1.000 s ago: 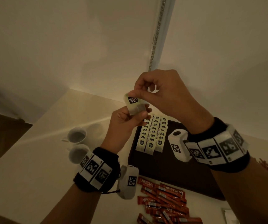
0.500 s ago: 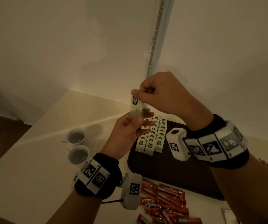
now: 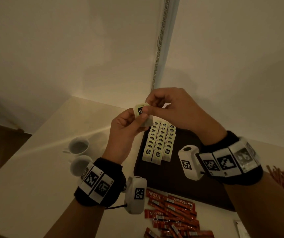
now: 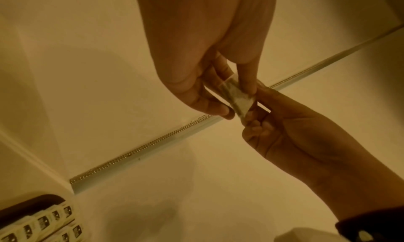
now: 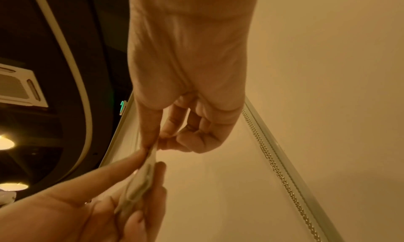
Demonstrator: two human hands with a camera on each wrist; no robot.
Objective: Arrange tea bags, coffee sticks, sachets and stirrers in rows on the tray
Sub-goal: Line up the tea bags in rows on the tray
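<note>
— Both hands are up over the far left of the tray (image 3: 180,184): the left hand (image 3: 125,134) and the right hand (image 3: 177,110) each pinch one tea bag (image 3: 142,114) between fingertips.

— How much is done?

— Three rows of tea bags (image 3: 160,141) lie on the tray's far left; the rest of it is bare. Coffee sticks (image 3: 172,213) sit heaped on the table near the tray, stirrers (image 3: 282,177) loose at right. I'd judge it early.
</note>
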